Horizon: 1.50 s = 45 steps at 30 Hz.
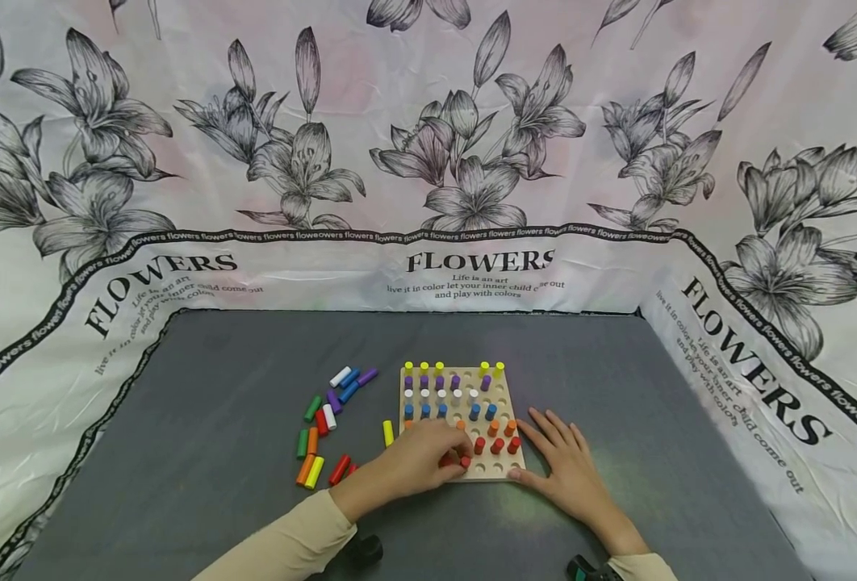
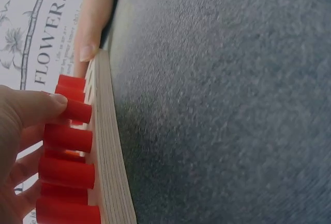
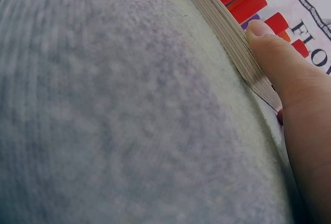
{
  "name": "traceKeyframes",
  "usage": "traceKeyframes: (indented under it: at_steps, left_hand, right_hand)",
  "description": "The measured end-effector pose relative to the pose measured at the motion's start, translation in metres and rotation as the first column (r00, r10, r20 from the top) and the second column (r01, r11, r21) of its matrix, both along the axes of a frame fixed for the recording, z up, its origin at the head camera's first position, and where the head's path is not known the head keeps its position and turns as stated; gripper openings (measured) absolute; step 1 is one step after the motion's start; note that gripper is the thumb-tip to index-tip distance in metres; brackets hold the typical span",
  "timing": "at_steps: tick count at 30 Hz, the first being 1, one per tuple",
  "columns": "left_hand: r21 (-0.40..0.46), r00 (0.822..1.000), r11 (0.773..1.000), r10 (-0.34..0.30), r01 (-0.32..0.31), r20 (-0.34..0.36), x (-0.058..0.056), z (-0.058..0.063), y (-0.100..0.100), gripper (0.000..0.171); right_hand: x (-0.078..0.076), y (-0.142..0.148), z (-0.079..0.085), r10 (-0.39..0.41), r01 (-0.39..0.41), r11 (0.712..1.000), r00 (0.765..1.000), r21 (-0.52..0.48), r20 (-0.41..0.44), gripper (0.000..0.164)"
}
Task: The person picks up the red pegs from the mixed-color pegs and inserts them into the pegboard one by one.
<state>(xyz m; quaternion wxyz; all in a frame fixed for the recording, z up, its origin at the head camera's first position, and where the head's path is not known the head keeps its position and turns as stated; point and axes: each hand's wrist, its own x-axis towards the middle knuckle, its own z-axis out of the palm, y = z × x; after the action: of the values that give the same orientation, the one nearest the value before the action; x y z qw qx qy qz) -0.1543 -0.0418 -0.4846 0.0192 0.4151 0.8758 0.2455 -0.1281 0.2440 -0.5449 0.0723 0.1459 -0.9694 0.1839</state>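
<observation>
A square wooden peg board [image 1: 503, 470] lies on the grey table, with rows of yellow, purple, white, blue, orange and red pegs standing in it. My left hand [image 1: 456, 457] reaches over its near-left part and pinches a red peg [image 1: 465, 461]; in the left wrist view the thumb [image 2: 39, 107] lies on that red peg [image 2: 77, 111], which stands in the board [image 2: 106, 146]. My right hand [image 1: 566, 466] lies flat on the table against the board's right side. Its thumb [image 3: 287, 74] touches the board's edge [image 3: 222, 22].
Several loose pegs [image 1: 330, 411] in mixed colours lie scattered left of the board, and a single yellow peg [image 1: 388, 433] lies beside its left edge. A flower-printed cloth wall [image 1: 472, 266] closes in the grey table [image 1: 240, 387] on three sides.
</observation>
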Motion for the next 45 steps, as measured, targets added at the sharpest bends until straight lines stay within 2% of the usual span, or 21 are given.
traceKeyframes:
  at_steps: [6, 10, 15, 19, 23, 25, 29, 35, 42, 45]
  left_hand:
    - [-0.031, 0.996, 0.999, 0.01, -0.013, -0.084, 0.002, -0.003, 0.002, 0.013]
    - [-0.044, 0.996, 0.999, 0.016, -0.021, -0.093, 0.003, -0.002, 0.003, 0.013]
    - [-0.055, 0.999, 0.998, 0.024, -0.026, -0.035, 0.002, 0.001, 0.002, 0.017]
    - [-0.03, 0.998, 0.999, 0.045, -0.044, 0.032, 0.002, 0.01, -0.004, 0.02]
    - [0.028, 0.99, 0.992, 0.118, -0.12, 0.08, 0.001, 0.028, -0.019, 0.023]
    - [0.073, 0.98, 0.982, 0.164, -0.173, 0.116, 0.001, 0.037, -0.028, 0.025]
    - [0.133, 0.96, 0.959, 0.227, -0.25, 0.165, -0.002, 0.044, -0.049, 0.021]
    - [0.112, 0.935, 0.949, 0.261, -0.294, 0.238, -0.001, 0.041, -0.079, 0.018]
    - [0.068, 0.936, 0.962, 0.24, -0.265, 0.256, 0.003, 0.029, -0.112, 0.029]
    - [0.059, 0.928, 0.963, 0.235, -0.262, 0.289, 0.004, 0.021, -0.124, 0.031]
  right_hand:
    - [0.001, 0.0, 0.0, -0.001, 0.001, 1.0, 1.0, 0.004, 0.002, 0.079]
    - [0.001, 0.0, 0.0, -0.004, 0.004, 1.0, 1.0, 0.007, 0.014, 0.079]
    - [0.0, 0.0, 0.0, -0.002, 0.002, 1.0, 1.0, 0.006, 0.014, 0.079]
    - [0.0, 0.0, 0.0, -0.001, 0.001, 1.0, 1.0, 0.005, 0.02, 0.08]
    - [0.0, -0.001, 0.0, -0.001, 0.001, 1.0, 1.0, 0.008, 0.019, 0.081]
    - [0.0, -0.001, 0.0, -0.002, 0.001, 1.0, 1.0, 0.009, 0.017, 0.081]
    - [0.0, -0.001, 0.0, -0.001, 0.001, 1.0, 1.0, 0.01, 0.012, 0.081]
    - [0.0, -0.001, 0.001, -0.001, 0.001, 1.0, 1.0, 0.012, 0.011, 0.081]
    - [0.0, -0.001, 0.001, -0.004, 0.004, 1.0, 1.0, 0.015, 0.014, 0.081]
    - [-0.001, -0.001, 0.001, -0.003, 0.003, 1.0, 1.0, 0.017, 0.013, 0.081]
